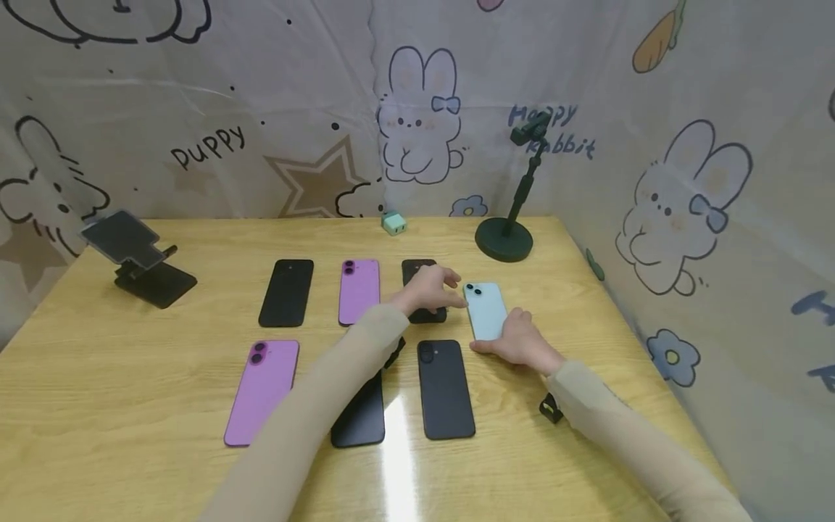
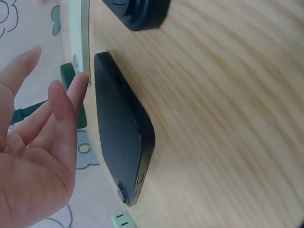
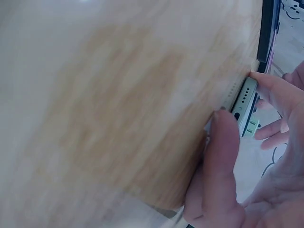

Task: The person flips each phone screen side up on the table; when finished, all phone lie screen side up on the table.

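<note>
A light blue phone (image 1: 485, 310) lies on the table at the right end of the back row, camera side up. My right hand (image 1: 522, 341) holds its near end by the corners; in the right wrist view the phone's port edge (image 3: 244, 99) shows between thumb and fingers. My left hand (image 1: 432, 288) reaches over a black phone (image 1: 417, 269), its fingers loosely extended, with a fingertip right at the light blue phone's left edge. The left wrist view shows that black phone (image 2: 121, 118) below the hand, and part of the light blue phone's side (image 2: 84, 33).
Further left are a purple phone (image 1: 359, 290) and a black phone (image 1: 285, 293). In front lie another purple phone (image 1: 261, 391), a dark phone (image 1: 362, 417) partly under my left sleeve, and a dark phone (image 1: 447, 391). Behind stand a green stand (image 1: 504, 239), a charger (image 1: 394, 223) and a folding holder (image 1: 156, 283).
</note>
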Demonstrator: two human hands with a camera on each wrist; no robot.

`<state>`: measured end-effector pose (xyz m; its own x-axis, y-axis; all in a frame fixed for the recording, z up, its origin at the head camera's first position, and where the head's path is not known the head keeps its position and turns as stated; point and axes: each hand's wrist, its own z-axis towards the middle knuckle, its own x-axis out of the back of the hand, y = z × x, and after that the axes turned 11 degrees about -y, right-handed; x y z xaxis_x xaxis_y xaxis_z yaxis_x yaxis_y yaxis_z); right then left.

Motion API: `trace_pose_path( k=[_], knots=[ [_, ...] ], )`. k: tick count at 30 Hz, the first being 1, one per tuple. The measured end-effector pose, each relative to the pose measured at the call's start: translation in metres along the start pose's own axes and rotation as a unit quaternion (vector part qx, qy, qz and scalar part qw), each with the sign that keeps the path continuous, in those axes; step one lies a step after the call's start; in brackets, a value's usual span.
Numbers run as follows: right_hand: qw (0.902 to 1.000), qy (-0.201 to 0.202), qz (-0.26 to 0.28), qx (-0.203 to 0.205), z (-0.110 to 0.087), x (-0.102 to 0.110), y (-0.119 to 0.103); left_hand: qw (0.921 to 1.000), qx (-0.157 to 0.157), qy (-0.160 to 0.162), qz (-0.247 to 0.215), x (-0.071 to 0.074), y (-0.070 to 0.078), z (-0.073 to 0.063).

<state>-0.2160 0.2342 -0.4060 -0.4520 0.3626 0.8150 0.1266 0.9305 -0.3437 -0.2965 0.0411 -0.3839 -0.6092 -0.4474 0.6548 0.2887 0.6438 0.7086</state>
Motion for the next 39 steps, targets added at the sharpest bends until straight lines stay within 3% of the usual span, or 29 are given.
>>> trace_pose_path(
  k=[5, 10, 15, 26, 34, 39],
  knots=[
    [0.9998, -0.003, 0.003, 0.018, -0.002, -0.014, 0.002, 0.9994, 0.025, -0.026, 0.0, -0.018, -0.007, 0.004],
    [0.9996, -0.012, -0.001, 0.025, -0.003, -0.024, 0.001, 0.9988, 0.037, -0.029, -0.009, -0.031, -0.015, 0.004],
    [0.9996, -0.014, -0.009, 0.023, -0.003, -0.021, -0.002, 0.9986, 0.047, -0.022, -0.011, -0.028, -0.015, 0.006],
    [0.9995, -0.016, -0.027, 0.008, 0.0, -0.011, -0.002, 0.9993, 0.028, -0.008, -0.022, -0.026, -0.01, 0.009],
    [0.9974, -0.034, 0.057, 0.029, -0.005, -0.001, 0.002, 0.9996, 0.01, -0.006, -0.025, -0.025, -0.006, 0.014],
    [0.9969, -0.029, 0.059, 0.043, -0.006, 0.004, 0.002, 0.9997, 0.008, -0.002, -0.022, -0.022, -0.005, 0.017]
  ],
)
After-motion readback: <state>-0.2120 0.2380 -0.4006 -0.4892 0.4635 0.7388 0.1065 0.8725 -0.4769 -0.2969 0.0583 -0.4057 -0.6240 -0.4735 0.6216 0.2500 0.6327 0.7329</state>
